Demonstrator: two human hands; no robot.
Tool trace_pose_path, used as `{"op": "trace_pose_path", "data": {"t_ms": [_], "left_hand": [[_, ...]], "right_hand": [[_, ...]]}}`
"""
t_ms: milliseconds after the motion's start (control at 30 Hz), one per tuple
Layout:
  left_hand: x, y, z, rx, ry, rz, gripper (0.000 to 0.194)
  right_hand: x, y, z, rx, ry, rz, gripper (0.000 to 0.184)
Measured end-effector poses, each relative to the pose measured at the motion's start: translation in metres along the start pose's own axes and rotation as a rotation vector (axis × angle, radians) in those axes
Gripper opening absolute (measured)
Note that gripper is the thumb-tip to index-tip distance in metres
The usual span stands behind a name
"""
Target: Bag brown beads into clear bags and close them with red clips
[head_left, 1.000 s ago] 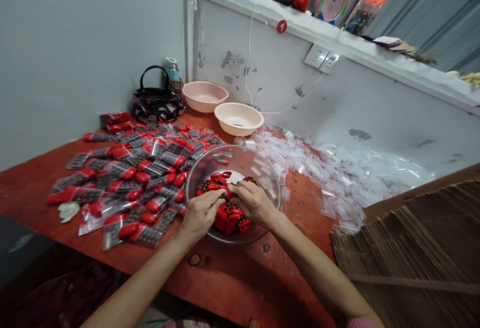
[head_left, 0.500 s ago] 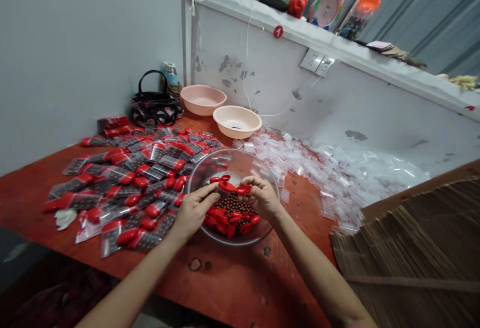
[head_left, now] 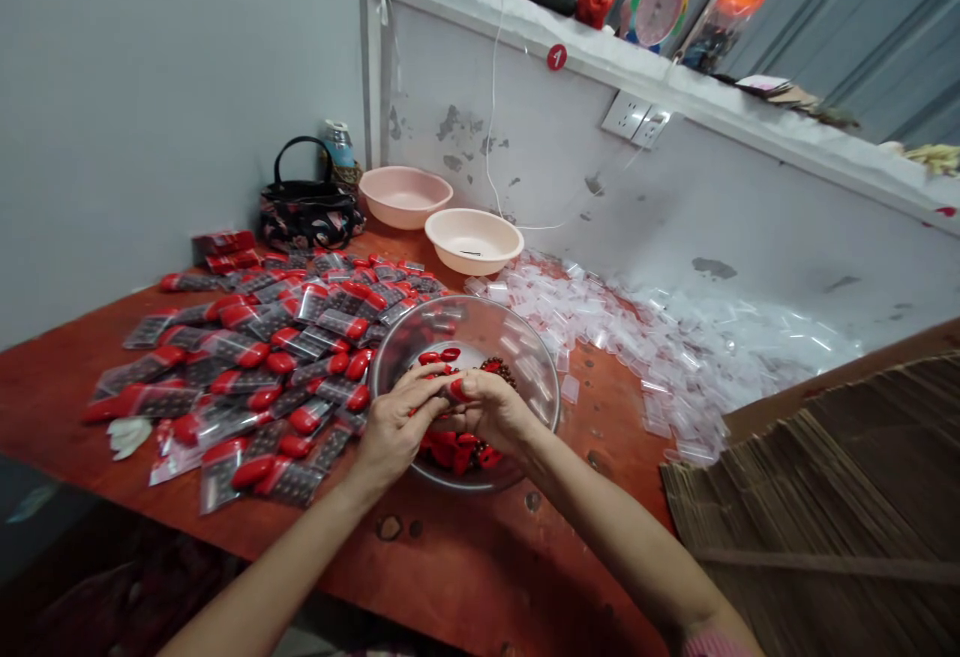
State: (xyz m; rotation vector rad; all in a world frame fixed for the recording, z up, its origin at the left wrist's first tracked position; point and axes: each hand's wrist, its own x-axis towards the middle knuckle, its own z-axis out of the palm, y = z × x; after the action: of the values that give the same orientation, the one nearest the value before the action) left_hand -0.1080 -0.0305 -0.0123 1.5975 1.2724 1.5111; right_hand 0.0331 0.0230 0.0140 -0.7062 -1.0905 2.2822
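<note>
A clear glass bowl sits on the red table, holding red plastic pieces and dark brown beads. Both my hands are inside the bowl over the red pieces. My left hand has its fingers curled, fingertips pinching a red piece at the centre. My right hand is also curled, its fingertips meeting the left hand's on the same red piece.
Several filled packets with red pieces and beads are spread left of the bowl. Empty clear bags lie heaped to the right. Two pink basins and a black handbag stand at the back. Stacked brown card lies right.
Both hands lifted a red piece above the bowl half a second ago, and have now lowered back down into the bowl, fingertips together.
</note>
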Motion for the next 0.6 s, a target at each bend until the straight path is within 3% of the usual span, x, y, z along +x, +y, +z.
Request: {"op": "trace_pose_path", "data": {"t_ms": [133,267,333,400,500,567,600], "left_hand": [[-0.001,-0.002,0.002,0.094,0.008,0.027,0.027],[0.001,-0.002,0.000,0.080,-0.008,-0.033,0.028],[0.004,0.000,-0.004,0.077,0.019,-0.086,0.030],[0.010,0.002,-0.010,0.099,0.101,-0.166,0.032],[0.024,0.002,-0.027,0.183,0.261,-0.257,0.035],[0.036,-0.001,-0.041,0.262,0.345,-0.260,0.036],[0.042,-0.004,-0.048,0.295,0.384,-0.252,0.036]], "right_hand": [[0.003,0.008,0.003,0.045,0.084,-0.039,0.020],[-0.006,0.002,0.003,-0.071,0.040,-0.013,0.030],[-0.015,-0.009,-0.007,-0.172,0.063,-0.114,0.035],[-0.028,-0.024,-0.028,-0.318,0.196,-0.288,0.034],[-0.053,-0.044,-0.082,-0.745,0.567,-0.460,0.024],[-0.069,-0.051,-0.124,-1.191,0.809,-0.406,0.019],[-0.076,-0.052,-0.144,-1.438,0.852,-0.323,0.022]]}}
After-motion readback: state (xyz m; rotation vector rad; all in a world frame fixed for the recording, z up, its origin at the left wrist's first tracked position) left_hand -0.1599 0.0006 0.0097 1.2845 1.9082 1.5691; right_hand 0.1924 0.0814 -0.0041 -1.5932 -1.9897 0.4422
